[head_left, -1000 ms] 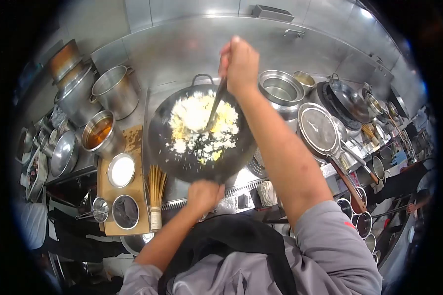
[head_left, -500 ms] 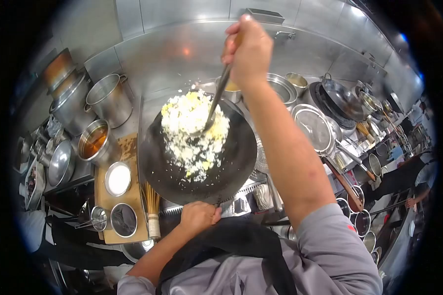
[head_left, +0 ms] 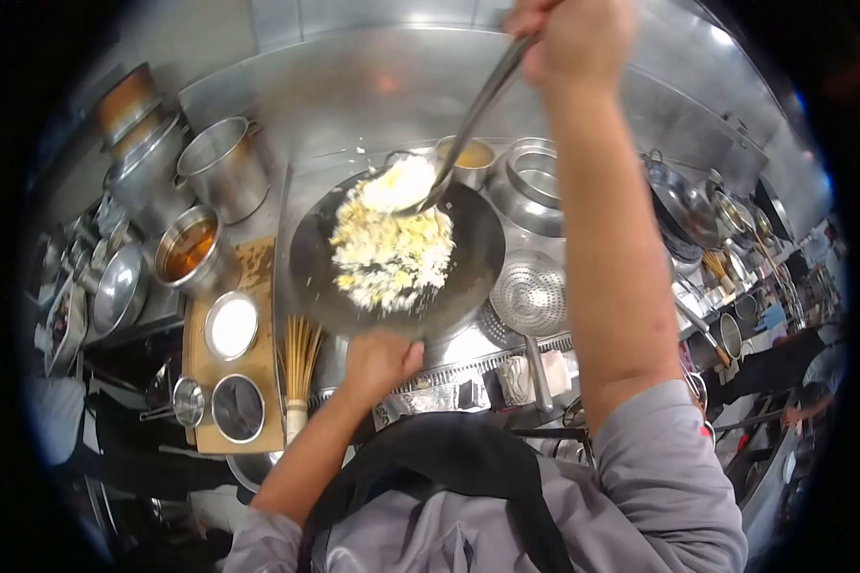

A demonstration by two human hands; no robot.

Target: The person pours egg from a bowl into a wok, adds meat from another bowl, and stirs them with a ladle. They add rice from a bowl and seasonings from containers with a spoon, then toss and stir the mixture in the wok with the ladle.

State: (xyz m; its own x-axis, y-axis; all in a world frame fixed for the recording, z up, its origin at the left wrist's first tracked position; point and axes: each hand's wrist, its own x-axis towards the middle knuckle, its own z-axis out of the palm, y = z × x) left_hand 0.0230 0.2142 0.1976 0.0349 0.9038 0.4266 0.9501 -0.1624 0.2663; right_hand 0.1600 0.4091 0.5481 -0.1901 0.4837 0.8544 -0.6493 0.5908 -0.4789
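My right hand [head_left: 588, 48] is raised at the top of the view, closed around the handle of a long metal ladle [head_left: 480, 107]. The ladle's bowl carries a heap of white rice over the far part of a dark wok [head_left: 473, 272]. Below it in the wok lies loose rice mixed with yellow bits of egg [head_left: 392, 267]. Closed at the wok's near edge is my left hand [head_left: 380, 361]; the exact part it grips is hidden under the fingers. A few grains show beyond the wok's far rim.
Left of the wok, a bamboo brush [head_left: 301, 358] stands beside a wooden board [head_left: 201, 358] with metal bowls. Tall steel pots are behind. To the right are a perforated skimmer [head_left: 530, 291], a folded cloth [head_left: 516, 377] and a pot of yellowish liquid [head_left: 468, 153]. People stand at both sides.
My right hand has risen and moved right, lifting the ladle with rice in it. The wok and my left hand have shifted up in the view, and the wok looks tilted.
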